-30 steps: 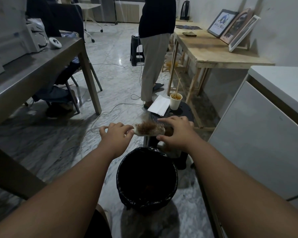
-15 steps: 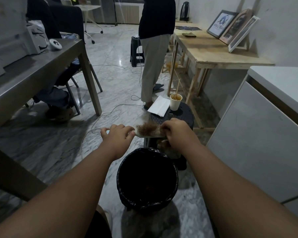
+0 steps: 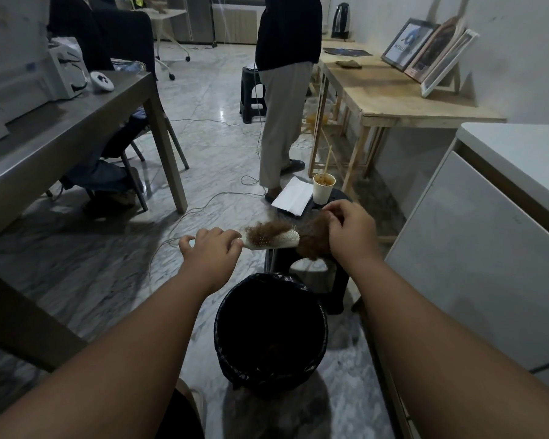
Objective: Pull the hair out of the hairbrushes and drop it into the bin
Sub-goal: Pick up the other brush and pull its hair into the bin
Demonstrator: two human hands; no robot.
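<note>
My left hand point(image 3: 210, 249) grips the handle of a pale wooden hairbrush point(image 3: 274, 240), held level above the floor just beyond the bin. Brown hair still sits on the handle end of its bristles. My right hand point(image 3: 351, 231) is closed on a clump of brown hair point(image 3: 313, 240) that hangs off the brush's right tip. A round bin point(image 3: 268, 331) lined with a black bag stands on the floor below and slightly nearer to me, its inside dark.
A black plastic stool point(image 3: 333, 280) behind the bin carries a paper cup point(image 3: 323, 188) and a white napkin point(image 3: 292, 196). A person point(image 3: 282, 90) stands beyond it. A grey table point(image 3: 64, 128) is left, a wooden bench point(image 3: 390, 87) and white cabinet point(image 3: 476, 248) right. Cables cross the floor.
My right hand has pinched the hair on the brush and drawn it to the right, peeling a clump off the bristles. The left hand and brush stayed nearly still.
</note>
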